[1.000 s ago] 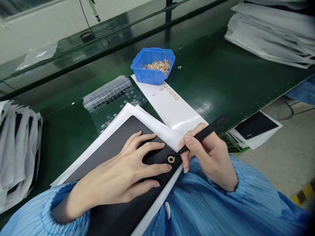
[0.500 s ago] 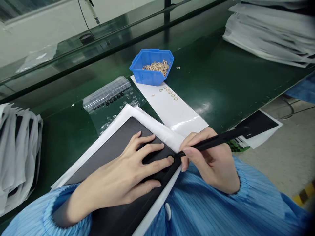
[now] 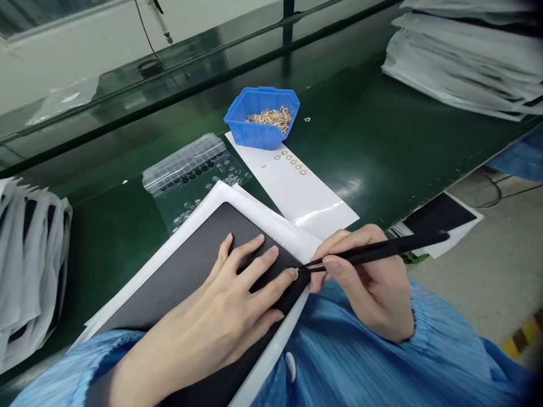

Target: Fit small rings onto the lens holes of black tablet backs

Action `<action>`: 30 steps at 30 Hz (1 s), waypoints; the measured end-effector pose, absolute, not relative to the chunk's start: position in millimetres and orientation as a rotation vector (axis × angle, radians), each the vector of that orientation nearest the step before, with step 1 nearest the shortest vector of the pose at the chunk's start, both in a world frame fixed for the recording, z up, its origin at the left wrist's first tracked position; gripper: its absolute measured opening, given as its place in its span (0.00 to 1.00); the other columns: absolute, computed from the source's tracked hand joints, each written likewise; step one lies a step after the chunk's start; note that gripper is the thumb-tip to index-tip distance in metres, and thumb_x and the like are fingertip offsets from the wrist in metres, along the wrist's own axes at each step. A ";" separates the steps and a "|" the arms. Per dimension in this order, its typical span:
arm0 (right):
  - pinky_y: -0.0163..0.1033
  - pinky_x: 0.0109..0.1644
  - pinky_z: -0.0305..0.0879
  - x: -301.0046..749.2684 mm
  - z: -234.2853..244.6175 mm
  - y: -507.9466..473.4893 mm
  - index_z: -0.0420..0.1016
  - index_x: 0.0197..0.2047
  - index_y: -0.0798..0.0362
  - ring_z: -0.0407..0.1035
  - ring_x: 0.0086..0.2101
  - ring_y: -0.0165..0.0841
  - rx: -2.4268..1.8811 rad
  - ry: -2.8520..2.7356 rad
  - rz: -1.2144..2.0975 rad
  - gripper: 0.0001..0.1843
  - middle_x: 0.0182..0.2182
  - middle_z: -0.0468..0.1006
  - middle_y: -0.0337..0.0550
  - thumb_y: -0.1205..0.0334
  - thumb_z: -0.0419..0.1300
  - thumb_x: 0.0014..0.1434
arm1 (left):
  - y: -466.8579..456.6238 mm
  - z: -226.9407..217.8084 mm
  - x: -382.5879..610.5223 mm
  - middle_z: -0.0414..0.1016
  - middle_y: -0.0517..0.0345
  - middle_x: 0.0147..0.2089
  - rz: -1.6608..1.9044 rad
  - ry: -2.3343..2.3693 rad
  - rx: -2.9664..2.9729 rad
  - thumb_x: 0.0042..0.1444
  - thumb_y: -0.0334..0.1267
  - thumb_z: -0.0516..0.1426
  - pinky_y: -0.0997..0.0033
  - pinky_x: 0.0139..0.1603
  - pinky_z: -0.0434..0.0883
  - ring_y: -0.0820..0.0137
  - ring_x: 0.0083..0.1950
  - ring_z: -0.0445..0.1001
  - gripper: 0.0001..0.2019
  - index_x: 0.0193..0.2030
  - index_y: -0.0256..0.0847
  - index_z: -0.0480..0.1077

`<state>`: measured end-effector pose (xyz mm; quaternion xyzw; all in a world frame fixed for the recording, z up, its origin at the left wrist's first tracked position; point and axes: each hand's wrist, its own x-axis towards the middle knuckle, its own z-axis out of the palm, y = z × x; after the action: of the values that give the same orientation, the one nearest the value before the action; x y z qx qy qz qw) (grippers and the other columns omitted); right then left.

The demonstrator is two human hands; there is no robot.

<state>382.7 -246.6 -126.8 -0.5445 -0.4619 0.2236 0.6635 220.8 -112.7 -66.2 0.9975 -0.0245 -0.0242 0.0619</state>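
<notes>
A flat black panel [image 3: 178,271] lies on white wrapping sheet [image 3: 292,234] in front of me. Spread over the panel, my left hand [image 3: 229,299] rests with fingers apart, its index fingertip touching a small pale ring [image 3: 296,275] near the panel's right corner. My right hand [image 3: 365,277] grips black tweezers [image 3: 382,250] between thumb and fingers. The tweezers' tips are slightly parted and reach the ring's edge; whether they touch it I cannot tell.
A blue bin [image 3: 254,133] of small tan rings stands behind a white strip [image 3: 305,200] bearing several rings. Left of it lies a clear bag [image 3: 186,164] with black ring pieces. Wrapped panels are stacked at left [image 3: 34,265] and right [image 3: 458,62].
The tweezers' arms have parted and the right hand has shifted slightly right and down. My left fingers have moved a little, the index fingertip still at the ring.
</notes>
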 end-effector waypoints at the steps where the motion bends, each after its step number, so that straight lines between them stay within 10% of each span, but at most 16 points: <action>1: 0.36 0.23 0.69 382.9 -127.0 -246.7 0.62 0.40 0.49 0.71 0.24 0.27 -1.237 -1.057 0.497 0.07 0.32 0.67 0.38 0.71 0.53 0.62 | -112.5 -66.1 220.7 0.62 0.46 0.61 -0.076 -0.077 3.019 0.65 0.37 0.49 0.32 0.57 0.60 0.49 0.65 0.55 0.20 0.63 0.41 0.58; 30: 0.38 0.25 0.69 376.8 -127.6 -247.0 0.65 0.39 0.49 0.70 0.24 0.29 -1.169 -1.137 0.462 0.09 0.27 0.72 0.38 0.72 0.56 0.59 | -108.3 -60.1 215.9 0.64 0.50 0.61 -0.133 -0.084 2.994 0.64 0.40 0.50 0.39 0.61 0.61 0.53 0.66 0.54 0.17 0.58 0.39 0.62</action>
<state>376.8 -247.0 -127.6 -0.5171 -0.5029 0.2042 0.6618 215.9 -108.3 -60.1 0.9961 -0.0280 -0.0442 0.0715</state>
